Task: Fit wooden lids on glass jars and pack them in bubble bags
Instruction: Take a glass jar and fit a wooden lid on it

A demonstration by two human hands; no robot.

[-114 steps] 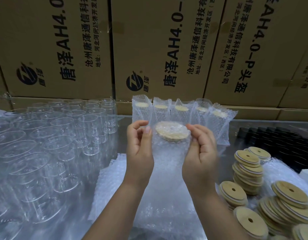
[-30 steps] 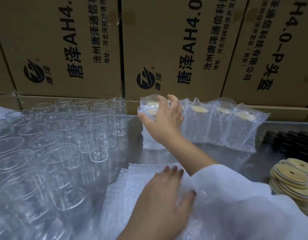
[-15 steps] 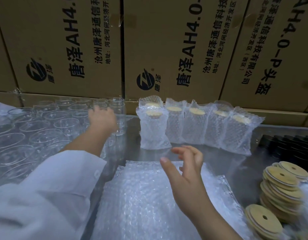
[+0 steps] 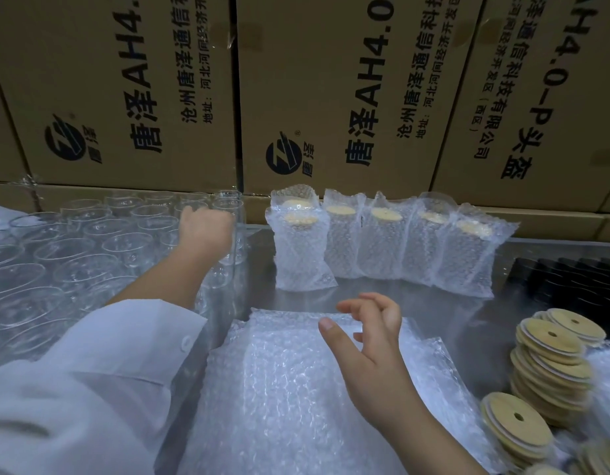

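Fetching the next jar

Bubble bags (image 4: 279, 389) lie nearest; my right hand (image 4: 372, 341) hovers over them, fingers loosely spread, empty. Farther off, my left hand (image 4: 204, 231) reaches among the glass jars (image 4: 125, 241); its grip is hidden. Lift one jar straight up, clear of neighbours.

Left hand (image 4: 207, 231) sits among the empty glass jars (image 4: 125, 241); right hand (image 4: 375, 351) hovers, fingers loose, above the stacked bubble bags (image 4: 279, 389).
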